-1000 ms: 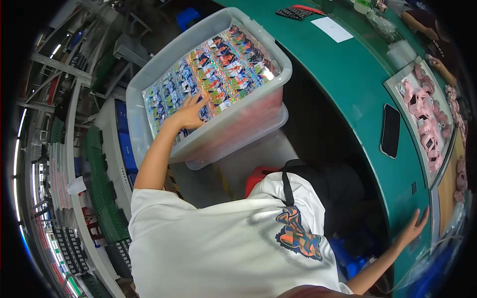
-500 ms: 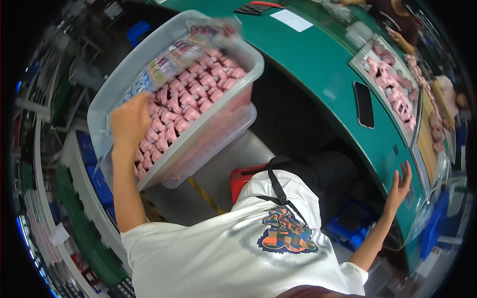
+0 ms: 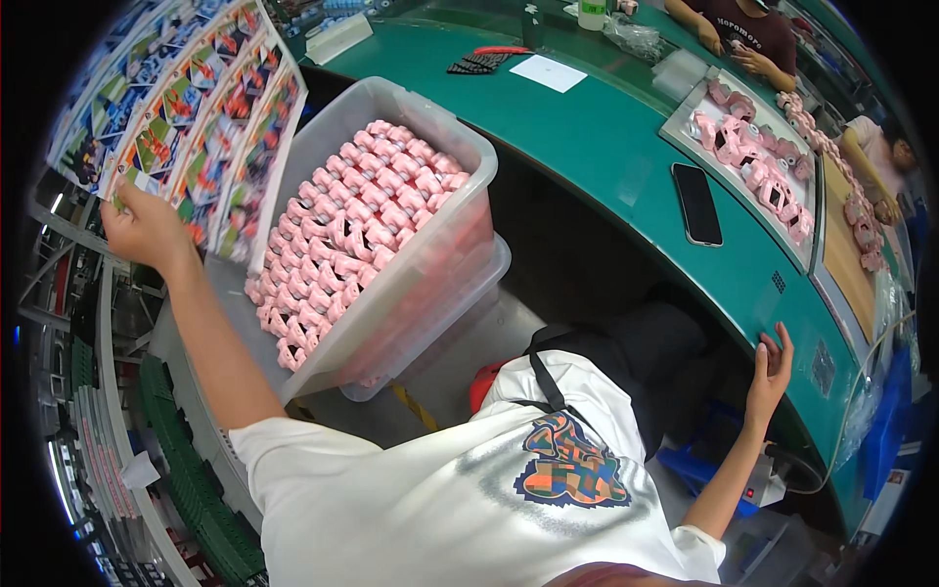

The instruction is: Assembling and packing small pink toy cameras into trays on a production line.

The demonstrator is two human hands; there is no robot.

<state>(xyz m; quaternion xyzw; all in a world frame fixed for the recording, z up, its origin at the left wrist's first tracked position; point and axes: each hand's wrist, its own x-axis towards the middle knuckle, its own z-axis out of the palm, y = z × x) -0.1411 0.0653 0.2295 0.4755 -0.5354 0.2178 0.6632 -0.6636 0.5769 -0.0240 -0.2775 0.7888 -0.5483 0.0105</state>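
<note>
The right hand (image 3: 773,360) rests with fingers spread on the edge of the green table (image 3: 626,147), holding nothing and steadying the body. The left hand (image 3: 147,230) is closed on the lower edge of a large printed sheet (image 3: 176,117), pinching it between thumb and fingers and holding it up and to the left, clear of the clear plastic bin (image 3: 391,235). That bin sits stacked in a second bin just below and right of the sheet, and it is packed with rows of small pink parts (image 3: 357,220).

The step in hand looks like lifting the sheet off the bin. To do it well, keep the grip firm near the edge so the wide sheet does not flop or bend, and carry it away flat so it drags no pink parts out of their rows.

Farther along the table lie a black phone (image 3: 696,203) and a tray (image 3: 753,147) of more pink parts, with other people at work beyond.
</note>
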